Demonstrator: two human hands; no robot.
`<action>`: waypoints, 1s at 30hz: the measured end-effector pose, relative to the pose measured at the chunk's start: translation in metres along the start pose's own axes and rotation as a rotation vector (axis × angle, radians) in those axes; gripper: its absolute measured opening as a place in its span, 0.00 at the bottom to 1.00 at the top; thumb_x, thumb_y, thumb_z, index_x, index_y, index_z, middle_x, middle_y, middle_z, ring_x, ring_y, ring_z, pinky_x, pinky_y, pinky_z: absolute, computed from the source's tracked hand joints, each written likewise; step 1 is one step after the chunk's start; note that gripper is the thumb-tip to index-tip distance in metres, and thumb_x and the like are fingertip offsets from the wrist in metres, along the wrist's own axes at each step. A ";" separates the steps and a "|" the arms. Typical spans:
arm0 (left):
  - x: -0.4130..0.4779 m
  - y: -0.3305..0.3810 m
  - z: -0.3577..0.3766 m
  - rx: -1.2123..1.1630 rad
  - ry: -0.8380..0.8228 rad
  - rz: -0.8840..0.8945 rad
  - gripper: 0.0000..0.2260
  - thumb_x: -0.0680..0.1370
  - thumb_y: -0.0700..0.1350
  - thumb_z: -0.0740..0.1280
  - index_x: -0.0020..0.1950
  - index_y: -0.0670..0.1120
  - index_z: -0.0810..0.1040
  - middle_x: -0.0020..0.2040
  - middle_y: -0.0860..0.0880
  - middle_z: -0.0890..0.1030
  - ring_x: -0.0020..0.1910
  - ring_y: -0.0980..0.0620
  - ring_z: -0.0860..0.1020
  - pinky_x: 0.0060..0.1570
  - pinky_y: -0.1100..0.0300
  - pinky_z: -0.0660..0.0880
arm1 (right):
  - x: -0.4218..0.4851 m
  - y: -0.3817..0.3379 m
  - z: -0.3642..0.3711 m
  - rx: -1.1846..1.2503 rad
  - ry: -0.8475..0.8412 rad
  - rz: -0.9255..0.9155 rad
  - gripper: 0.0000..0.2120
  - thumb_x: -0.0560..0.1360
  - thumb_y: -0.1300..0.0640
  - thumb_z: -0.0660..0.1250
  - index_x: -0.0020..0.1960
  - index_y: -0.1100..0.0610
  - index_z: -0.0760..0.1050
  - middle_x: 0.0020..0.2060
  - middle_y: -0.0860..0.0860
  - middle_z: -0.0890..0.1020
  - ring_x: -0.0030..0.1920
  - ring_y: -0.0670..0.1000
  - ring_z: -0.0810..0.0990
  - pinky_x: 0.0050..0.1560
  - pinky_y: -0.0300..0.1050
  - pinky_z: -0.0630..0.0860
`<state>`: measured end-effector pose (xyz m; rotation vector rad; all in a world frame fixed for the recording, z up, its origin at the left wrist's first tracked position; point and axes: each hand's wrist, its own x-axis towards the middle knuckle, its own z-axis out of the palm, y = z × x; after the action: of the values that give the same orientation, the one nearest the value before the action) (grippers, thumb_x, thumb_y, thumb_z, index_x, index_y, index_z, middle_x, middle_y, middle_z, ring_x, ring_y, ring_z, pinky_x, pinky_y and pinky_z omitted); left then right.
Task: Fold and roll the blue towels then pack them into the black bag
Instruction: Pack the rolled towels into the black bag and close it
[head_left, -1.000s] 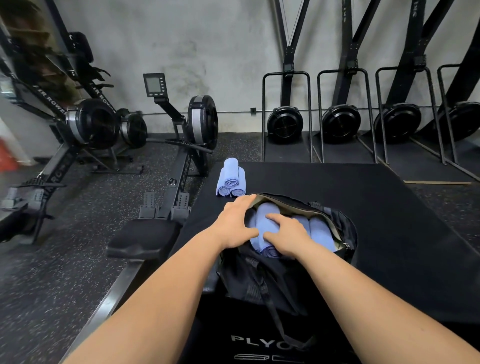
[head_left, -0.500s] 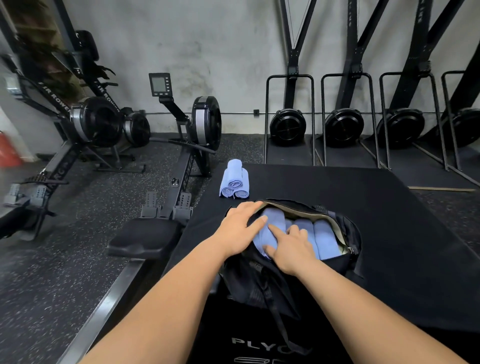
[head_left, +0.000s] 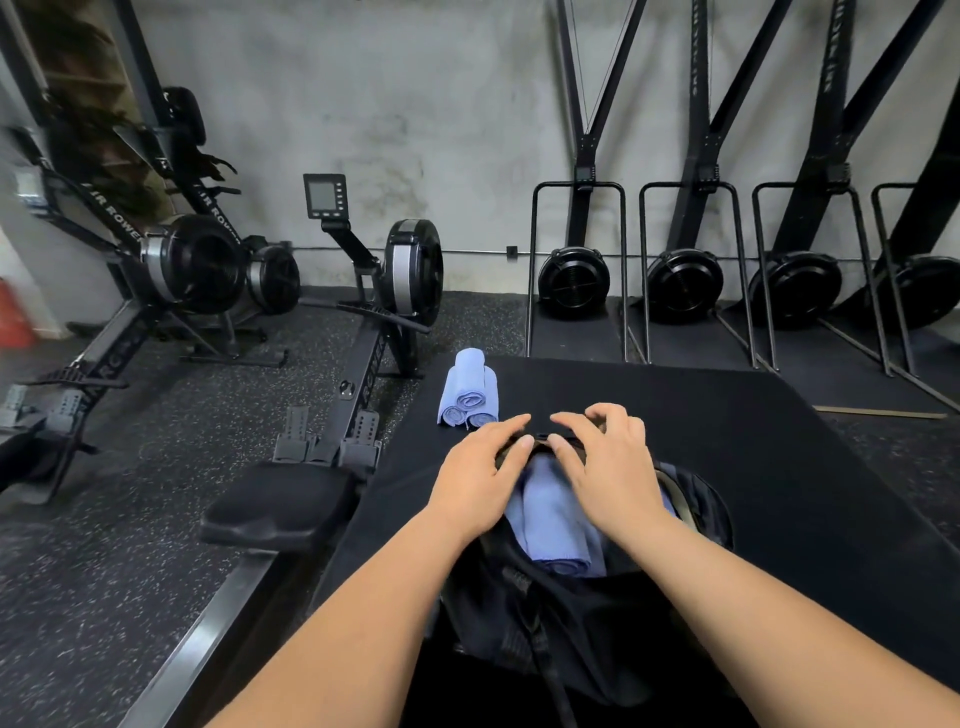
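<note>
- Blue towels (head_left: 550, 514), already rolled, lie side by side inside the open black bag (head_left: 519, 613), their long sides touching. Only the ones between the two hands show, and how many sit under the right hand I cannot tell.
- A stack of three rolled towels (head_left: 470, 395), two below and one on top, waits on the black mat (head_left: 727, 415) just beyond the bag's far left corner, so packing looks partly done.
- The left hand (head_left: 478, 478) rests on the bag's far rim with fingers almost straight and close together, holding nothing.
- The right hand (head_left: 608, 467) arches over the same rim with fingers bent and spread. Whether the tips pinch the fabric or only press on it, I cannot tell.
- Both hands seem to be working the bag's mouth, probably widening or settling it for the next roll.
- Terry rolls like these are probably light, soft and springy. They give under a squeeze and will come unrolled if lifted by one end or a loose flap.
- The best hold is likely around the middle of a roll, fingers and thumb wrapping the whole girth with the outer flap pinned underneath.
- The bag's cloth is limp and may sag shut, so one hand should probably keep the rim open.
- A rowing machine (head_left: 410, 265) stands to the left of the mat.
</note>
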<state>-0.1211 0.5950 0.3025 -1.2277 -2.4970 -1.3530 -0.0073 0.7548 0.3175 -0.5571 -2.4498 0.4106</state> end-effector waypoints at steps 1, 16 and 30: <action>0.000 0.002 0.002 -0.003 0.006 -0.005 0.19 0.86 0.58 0.62 0.76 0.57 0.75 0.71 0.59 0.78 0.70 0.60 0.75 0.72 0.57 0.70 | 0.004 0.000 0.002 0.022 -0.021 0.011 0.22 0.81 0.36 0.57 0.69 0.41 0.77 0.66 0.50 0.71 0.64 0.56 0.68 0.62 0.56 0.75; -0.007 -0.049 0.028 0.022 0.016 -0.024 0.12 0.84 0.55 0.62 0.62 0.59 0.83 0.55 0.62 0.85 0.54 0.59 0.78 0.58 0.56 0.75 | 0.086 -0.022 0.065 0.139 -0.375 0.073 0.21 0.84 0.37 0.59 0.73 0.42 0.73 0.67 0.53 0.72 0.68 0.58 0.72 0.66 0.53 0.72; -0.021 -0.075 0.052 -0.107 0.099 -0.047 0.09 0.85 0.50 0.65 0.59 0.58 0.84 0.56 0.66 0.82 0.59 0.64 0.77 0.64 0.63 0.69 | 0.178 -0.038 0.159 -0.026 -0.563 0.025 0.27 0.83 0.40 0.62 0.81 0.39 0.62 0.72 0.59 0.69 0.70 0.64 0.70 0.67 0.56 0.72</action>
<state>-0.1408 0.5969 0.2108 -1.0969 -2.4295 -1.5363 -0.2468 0.7813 0.2934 -0.5370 -2.9884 0.6137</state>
